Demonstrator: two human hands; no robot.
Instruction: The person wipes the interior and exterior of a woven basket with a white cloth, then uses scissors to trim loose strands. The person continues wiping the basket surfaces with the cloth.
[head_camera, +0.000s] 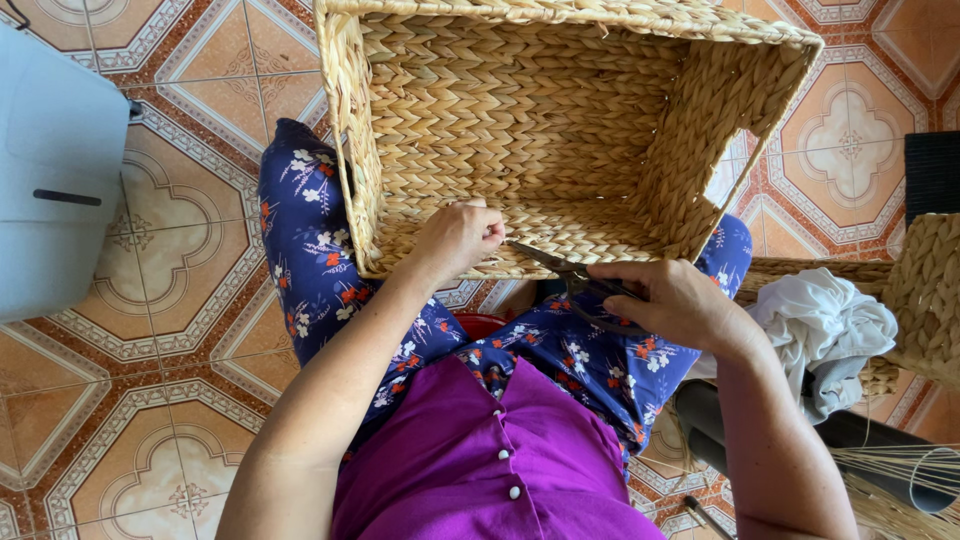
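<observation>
The left hand (455, 238) pinches something fine at the near rim of the woven basket (560, 130), which lies tipped on the person's lap, its mouth toward the camera. Just right of it, the right hand (675, 300) has its grip closed on the scissors (570, 272), blades pointing at that rim. The basket looks fully woven; judging by this, only trimming stray ends remains.

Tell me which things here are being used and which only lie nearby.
In use: woven basket, scissors, left hand, right hand.
Lying about: white cloth, grey box, second woven piece, loose straw strands.
</observation>
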